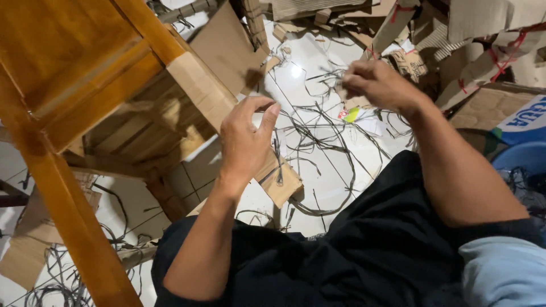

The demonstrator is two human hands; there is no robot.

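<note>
My left hand (pixel 245 142) is raised in the middle of the view, thumb and fingers curled towards each other beside the edge of a folded cardboard sheet (pixel 207 85) that leans against a wooden frame (pixel 68 74). Whether it pinches anything I cannot tell. My right hand (pixel 378 85) is further out, motion-blurred, its fingers closed on what looks like thin dark strap pieces (pixel 327 77). Below both hands, tangled dark plastic straps (pixel 318 139) lie over the white tiled floor (pixel 335 187). I sit with my dark-clothed legs (pixel 364 256) at the bottom.
Heaps of flattened cardboard, some tied with red cord (pixel 483 51), fill the far right and top. A blue tub (pixel 523 165) stands at the right edge. More straps and cardboard scraps (pixel 34 256) lie at the lower left under the orange wooden frame.
</note>
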